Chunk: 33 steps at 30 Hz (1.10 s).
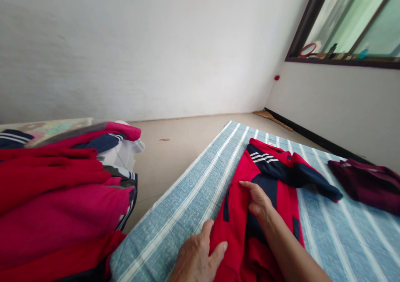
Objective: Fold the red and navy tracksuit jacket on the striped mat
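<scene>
A red and navy jacket with white stripes lies on a blue and white striped cloth. One of its navy sleeves is laid out toward the right. My left hand is at the jacket's lower left edge, thumb on top, with the red fabric between thumb and fingers. Farther up the same side, my right hand rests on the red front panel, its foremost finger stretched out; its other fingers are partly hidden. The lower part of the jacket is bunched between my arms.
A heap of red, pink and navy clothes stands at the left. The striped cloth covers a raised surface, with a folded maroon garment at its right. Beyond are tiled floor, a white wall and a window with small items on its sill.
</scene>
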{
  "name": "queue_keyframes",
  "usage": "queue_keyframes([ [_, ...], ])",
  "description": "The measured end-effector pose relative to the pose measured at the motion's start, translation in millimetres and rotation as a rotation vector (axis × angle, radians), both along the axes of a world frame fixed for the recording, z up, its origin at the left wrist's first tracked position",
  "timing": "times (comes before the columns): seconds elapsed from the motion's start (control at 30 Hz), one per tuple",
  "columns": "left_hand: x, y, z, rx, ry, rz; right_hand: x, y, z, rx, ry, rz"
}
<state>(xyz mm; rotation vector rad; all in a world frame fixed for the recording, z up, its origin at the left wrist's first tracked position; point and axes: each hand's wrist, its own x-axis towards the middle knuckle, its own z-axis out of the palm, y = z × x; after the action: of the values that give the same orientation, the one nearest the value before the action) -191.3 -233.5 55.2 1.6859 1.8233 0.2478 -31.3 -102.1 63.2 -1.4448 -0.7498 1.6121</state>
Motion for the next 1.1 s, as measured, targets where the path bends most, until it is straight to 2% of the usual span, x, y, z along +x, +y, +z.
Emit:
queue_keyframes([
  [0.17, -4, -3, 0.2, -0.047, -0.009, -0.012, 0, 15, -27, -0.16, 0.086, -0.15],
  [0.4, -12, -3, 6.6, -0.052, 0.098, -0.127, 5, 16, -31, -0.208, 0.146, -0.173],
  [0.5, -7, 8, 21.8, 0.04, 0.123, -0.182, 4, 17, -30, -0.215, 0.148, -0.167],
  [0.57, 7, 20, 32.0, 0.139, 0.147, -0.195, 4, 17, -31, -0.212, 0.146, -0.158],
  [0.63, 26, 34, 34.2, 0.243, 0.157, -0.213, 4, 17, -32, -0.198, 0.145, -0.149],
  [0.7, 44, 46, 24.0, 0.317, 0.184, -0.204, 4, 17, -33, -0.177, 0.141, -0.144],
  [0.77, 57, 52, 4.3, 0.305, 0.182, -0.256, 4, 17, -34, -0.155, 0.129, -0.147],
  [0.9, 59, 50, -29.8, 0.355, 0.198, -0.324, 6, 23, -35, -0.105, 0.101, -0.18],
  [0.97, 55, 47, -33.8, 0.367, 0.203, -0.346, 9, 29, -34, -0.087, 0.09, -0.205],
  [1.1, 52, 46, -27.6, 0.334, 0.184, -0.393, 18, 42, -34, -0.071, 0.051, -0.277],
])
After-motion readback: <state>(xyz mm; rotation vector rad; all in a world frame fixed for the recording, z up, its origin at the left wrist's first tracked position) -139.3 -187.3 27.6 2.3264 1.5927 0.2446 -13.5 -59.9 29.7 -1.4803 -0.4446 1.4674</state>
